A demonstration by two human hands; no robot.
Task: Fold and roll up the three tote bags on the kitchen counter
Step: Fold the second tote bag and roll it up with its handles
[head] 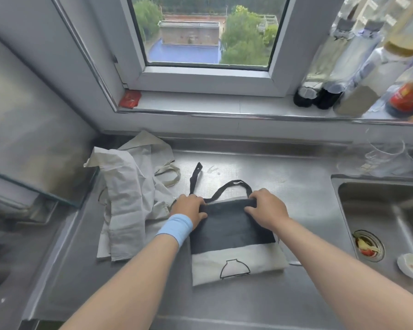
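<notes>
Firmly, left hand [190, 208], right hand [266, 208], both clutching far edge of black-and-cream tote bag [231, 231]

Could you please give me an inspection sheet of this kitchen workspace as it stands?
Surface: stainless steel counter, with the bags lying on it.
Job's things: black-and-cream tote bag lies flat in front of the person, its far edge turned over into a roll; cream tote bags sit crumpled in a heap to its left, unfolded, count unclear.
Clutter: red packet and bottles on the sill; white dish and food scraps in the sink.
Fingers: left hand and right hand each curl over an end of the rolled edge.
Cables: nothing seen.
Surroundings: window behind the counter.
</notes>
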